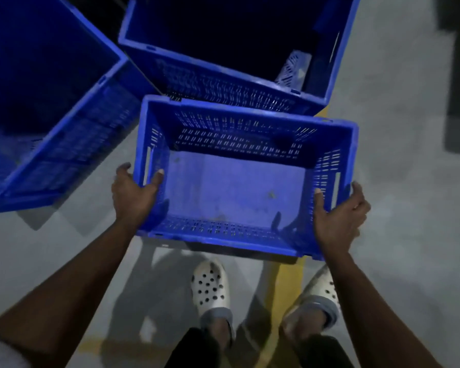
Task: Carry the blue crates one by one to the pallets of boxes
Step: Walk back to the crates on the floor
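Head view looks down on a blue crate (237, 181) held level in front of the person, above the grey floor (398, 160) and just ahead of two white clogs (210, 285). The left hand (133, 192) grips the crate's left short wall: its thumb hooks over the rim to the inside, while the fingers curl round the outside. The right hand (340, 216) grips the opposite short wall in the same way, thumb inside by the handle slot and fingers wrapped round the outer face. Both forearms reach forward from the bottom corners of the frame.

The crate's walls are slotted, and its flat bottom shows a few small specks (what they are cannot be told). Beyond its far rim stands a second crate (197, 83), deeper and dark inside, with a pale slotted piece (292, 67) showing in it. A third crate (64, 134), blurred, sits at the left, turned at an angle to the second. A yellow line (284, 285) runs along the floor beneath the held crate, between the feet.
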{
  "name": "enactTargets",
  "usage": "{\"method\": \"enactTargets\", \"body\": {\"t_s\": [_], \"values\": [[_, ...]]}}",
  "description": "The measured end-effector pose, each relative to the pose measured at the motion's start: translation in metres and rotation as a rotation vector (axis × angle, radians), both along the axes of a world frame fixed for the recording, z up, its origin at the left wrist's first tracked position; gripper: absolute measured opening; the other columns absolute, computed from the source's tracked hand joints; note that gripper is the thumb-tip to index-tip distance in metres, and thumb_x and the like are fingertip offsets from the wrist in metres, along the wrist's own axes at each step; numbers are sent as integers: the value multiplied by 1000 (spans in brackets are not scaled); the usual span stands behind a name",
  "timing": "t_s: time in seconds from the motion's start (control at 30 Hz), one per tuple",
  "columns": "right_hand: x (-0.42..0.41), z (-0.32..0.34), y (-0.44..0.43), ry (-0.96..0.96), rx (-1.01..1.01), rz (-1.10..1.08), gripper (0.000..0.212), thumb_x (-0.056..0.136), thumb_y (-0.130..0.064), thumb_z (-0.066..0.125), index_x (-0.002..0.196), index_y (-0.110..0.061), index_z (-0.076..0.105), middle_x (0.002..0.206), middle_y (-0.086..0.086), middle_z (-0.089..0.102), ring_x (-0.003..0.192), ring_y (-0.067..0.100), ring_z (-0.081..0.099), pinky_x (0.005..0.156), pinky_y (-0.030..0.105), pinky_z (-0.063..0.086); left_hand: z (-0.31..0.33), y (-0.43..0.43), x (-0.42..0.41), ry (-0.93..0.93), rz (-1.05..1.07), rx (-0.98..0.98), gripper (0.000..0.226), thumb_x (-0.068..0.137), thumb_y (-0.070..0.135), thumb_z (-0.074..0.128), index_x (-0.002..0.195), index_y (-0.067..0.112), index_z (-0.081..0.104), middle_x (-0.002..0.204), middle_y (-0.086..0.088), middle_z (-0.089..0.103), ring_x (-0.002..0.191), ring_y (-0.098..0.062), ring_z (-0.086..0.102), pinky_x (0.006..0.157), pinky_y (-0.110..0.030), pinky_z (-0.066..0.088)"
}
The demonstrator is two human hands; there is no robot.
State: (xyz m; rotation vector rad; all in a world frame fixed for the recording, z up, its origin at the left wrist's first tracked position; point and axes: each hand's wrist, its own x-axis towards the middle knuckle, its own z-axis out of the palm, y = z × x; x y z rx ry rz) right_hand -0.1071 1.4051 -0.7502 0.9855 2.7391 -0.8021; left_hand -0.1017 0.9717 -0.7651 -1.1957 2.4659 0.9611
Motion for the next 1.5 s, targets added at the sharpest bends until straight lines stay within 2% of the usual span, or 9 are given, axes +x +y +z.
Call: {"method": "enactTargets", "body": {"t_s": [0.07, 0.17, 0.3, 0.47, 0.67, 0.8, 1.0, 1.33, 1.5], "values": [[-1, -13, 3, 6, -71, 16, 91, 101, -65, 70, 169, -24, 25, 159, 18, 48, 140, 47, 51, 108, 69, 48, -10, -1, -8, 1, 29, 69, 70, 94, 80, 72, 125, 18, 58, 117, -14, 74, 110, -41, 71, 96, -54, 59], [-14, -17, 15, -11, -101, -35, 85, 100, -80, 54, 162, -26, 33, 140, 9, 65, 125, 40, 67, 104, 58, 54, -13, -10, -26, 109, 228, 231, 75, 95, 93, 54, 102, 19, 67, 94, -10, 77, 88, -35, 74, 83, -52, 59], [-39, -21, 39, -59, -275, -94, 71, 102, -89, 32, 117, -23, 56, 93, 5, 75, 88, 37, 73, 91, 56, 58, -24, -17, -44, 188, 268, 348, 95, 73, 112, 52, 92, 21, 71, 73, -5, 70, 62, -28, 62, 65, -42, 54], [-45, -34, 51, 17, -279, -31, 69, 109, -80, 26, 99, -21, 60, 83, 7, 72, 83, 33, 70, 83, 52, 56, -38, -25, -42, 59, 161, 109, 100, 93, 105, 21, 84, 20, 73, 88, -13, 77, 90, -44, 74, 98, -63, 59], [-52, -31, 58, -61, -235, 57, 74, 108, -82, 20, 109, -19, 61, 113, 19, 73, 105, 43, 68, 94, 53, 54, -22, -10, -42, 25, 125, -40, 103, 94, 98, 13, 85, 16, 74, 102, -18, 78, 101, -41, 72, 101, -52, 55], [-47, -5, 68, -114, -323, -43, 82, 95, -98, 24, 97, -25, 63, 102, 12, 75, 97, 42, 72, 93, 62, 59, 17, 3, -27, 6, 126, -41, 103, 105, 91, 18, 98, 7, 77, 103, -16, 75, 98, -36, 68, 89, -42, 44], [-7, 109, 100, -155, -369, -127, 80, 95, -98, 35, 91, -22, 62, 91, 13, 74, 91, 44, 73, 89, 68, 59, 132, 34, -3, -23, 118, 25, 103, 98, 100, 18, 85, 14, 73, 97, -15, 77, 91, -35, 71, 86, -45, 49], [42, 415, 139, -146, -300, -171, 91, 95, -98, 32, 95, -14, 67, 92, 12, 76, 88, 36, 74, 82, 46, 58, 427, 89, 38, -65, 58, 65, 99, 105, 93, 17, 88, 13, 73, 92, -13, 74, 89, -37, 68, 78, -46, 45], [58, 518, 169, -123, -317, -245, 96, 87, -103, 41, 93, -14, 74, 90, 12, 79, 87, 37, 76, 91, 57, 63, 516, 102, 50, -39, -4, 72, 101, 99, 100, 14, 89, 18, 71, 98, -13, 75, 90, -38, 69, 83, -51, 55]]}}
